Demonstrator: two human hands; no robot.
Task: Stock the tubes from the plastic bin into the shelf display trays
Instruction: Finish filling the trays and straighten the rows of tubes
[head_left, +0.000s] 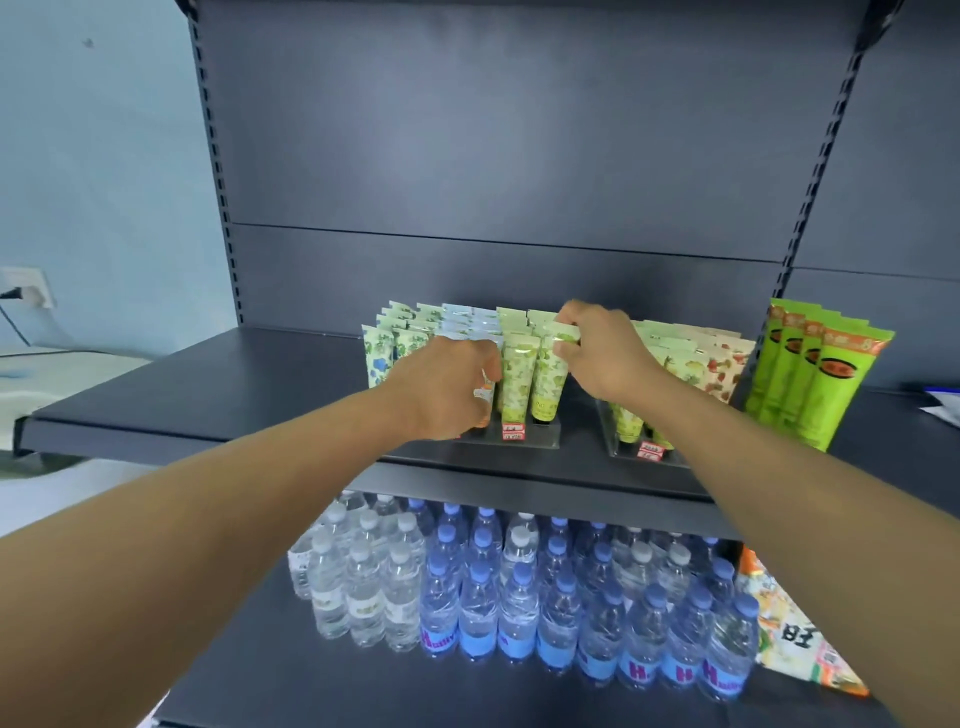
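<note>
Two clear display trays stand on the dark shelf (208, 395). The left tray (540, 441) holds rows of upright tubes with blue, pale and green prints. The right tray (613, 447) holds yellow-green and strawberry-print tubes (722, 369). My left hand (447, 384) grips a small tube with an orange-and-white print in front of the left tray. My right hand (597, 348) pinches the crimped top of a green tube (550, 374) in the left tray's right column. The plastic bin is out of view.
Tall green packets (815, 374) stand right of the trays. White papers (943, 405) lie at the shelf's far right. The shelf below holds several water bottles (519, 597) and a printed snack bag (795, 634). A wall socket (31, 291) is at the left.
</note>
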